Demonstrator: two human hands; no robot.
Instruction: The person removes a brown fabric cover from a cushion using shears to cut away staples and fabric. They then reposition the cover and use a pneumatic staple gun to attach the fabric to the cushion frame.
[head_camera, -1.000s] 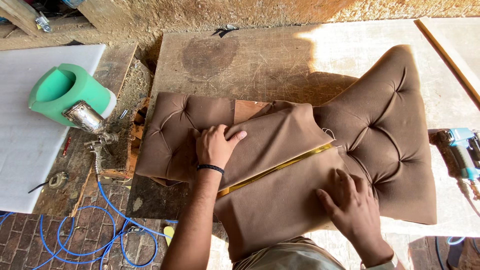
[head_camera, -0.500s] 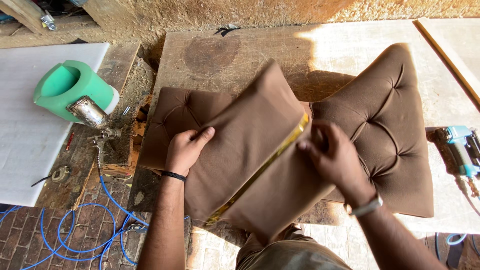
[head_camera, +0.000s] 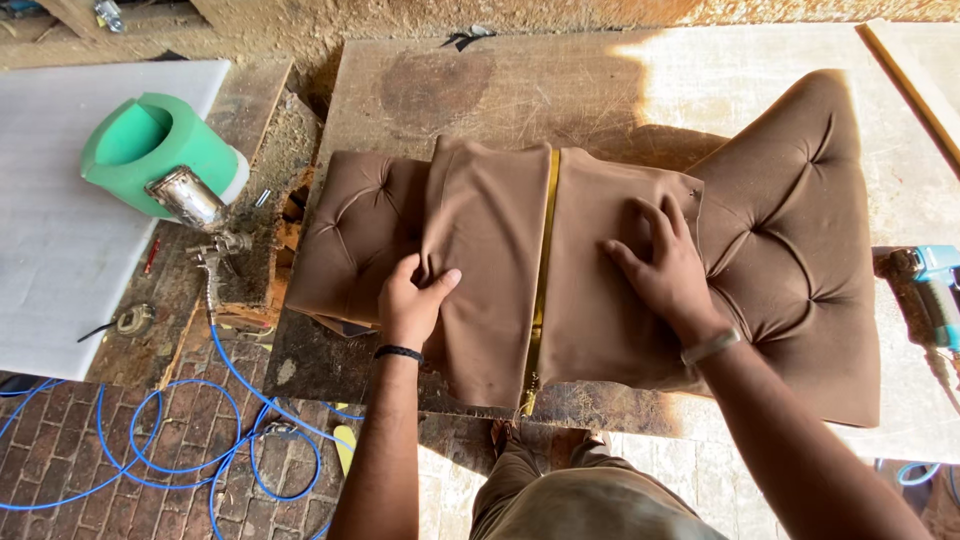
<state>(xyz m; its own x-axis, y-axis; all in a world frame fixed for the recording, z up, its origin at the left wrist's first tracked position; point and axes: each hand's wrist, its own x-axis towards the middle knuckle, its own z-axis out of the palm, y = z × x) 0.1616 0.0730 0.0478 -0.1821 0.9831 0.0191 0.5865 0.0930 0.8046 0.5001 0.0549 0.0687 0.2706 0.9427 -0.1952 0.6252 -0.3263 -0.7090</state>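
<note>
A brown fabric cushion cover (head_camera: 500, 270) with a gold zip strip (head_camera: 543, 270) down its middle lies on top of a brown button-tufted upholstered panel (head_camera: 800, 250) on a worn wooden table (head_camera: 560, 90). My left hand (head_camera: 412, 303) grips the cover's left part, pinching a fold of the cloth. Flat on the cover's right half rests my right hand (head_camera: 668, 272), fingers spread. The strip runs from the far edge toward me, between both hands.
A green foam block (head_camera: 150, 150) and a metal spray gun (head_camera: 195, 205) sit at the left, by a white sheet (head_camera: 60, 240). Blue air hose (head_camera: 170, 440) coils on the brick floor. A blue power tool (head_camera: 935, 275) lies at the table's right edge.
The cover was turned from a diagonal lie to square, its gold strip now running straight toward me. Both hands shifted with it and now press it down flat.
</note>
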